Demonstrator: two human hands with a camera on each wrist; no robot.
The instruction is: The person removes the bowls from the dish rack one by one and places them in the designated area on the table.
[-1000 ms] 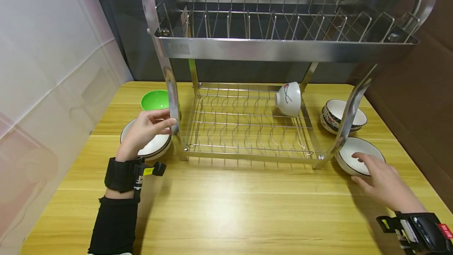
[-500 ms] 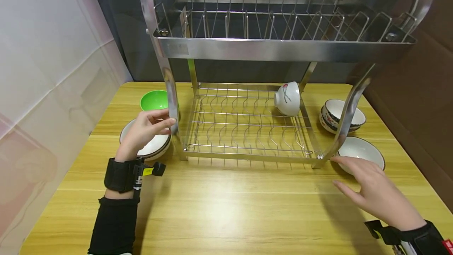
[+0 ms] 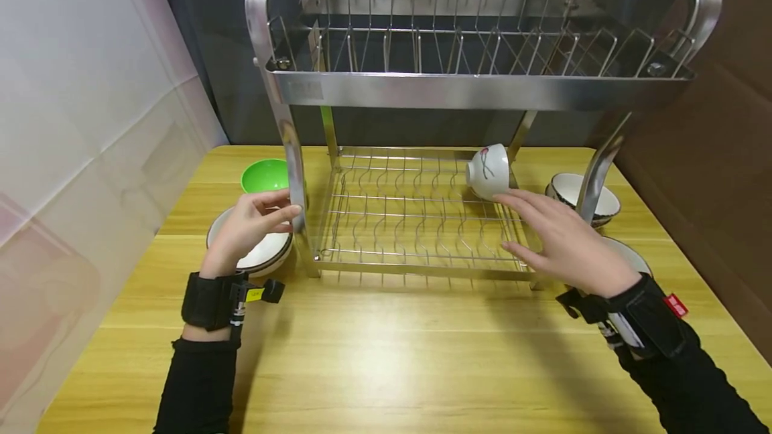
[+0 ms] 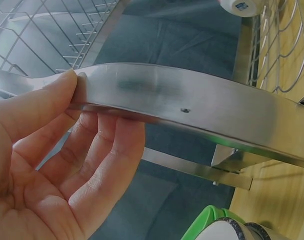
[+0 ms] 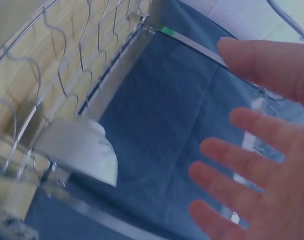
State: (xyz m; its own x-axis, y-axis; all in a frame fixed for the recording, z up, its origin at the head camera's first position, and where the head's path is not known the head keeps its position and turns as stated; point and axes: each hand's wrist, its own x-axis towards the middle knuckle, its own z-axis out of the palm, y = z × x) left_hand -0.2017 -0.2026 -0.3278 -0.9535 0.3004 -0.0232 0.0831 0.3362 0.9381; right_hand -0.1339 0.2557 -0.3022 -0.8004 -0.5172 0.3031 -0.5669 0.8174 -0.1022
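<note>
A two-tier metal dish rack [image 3: 422, 91] stands on the wooden table. With thumb and fingers, my left hand [image 3: 248, 226] holds its left front post, a flat curved metal strip [image 4: 201, 102] in the left wrist view. A white bowl [image 3: 491, 170] with a flower pattern lies tipped on its side at the right end of the lower tier. My right hand [image 3: 557, 238] reaches in at the rack's right front, fingers straight and apart, holding nothing. In the head view its fingertips come close to the bowl's lower edge; the right wrist view shows the bowl [image 5: 82, 149] apart from them.
At the left sit a green bowl [image 3: 264, 177] and white dark-rimmed bowls [image 3: 265, 253]. Stacked patterned bowls [image 3: 569, 187] and another white bowl [image 3: 628, 253], partly hidden by my right arm, stand at the right. Wire prongs [image 3: 416, 52] line the upper tier.
My right hand has moved left and forward, from over the white bowl at the right to the tipped bowl in the rack. My left hand keeps its hold on the post.
</note>
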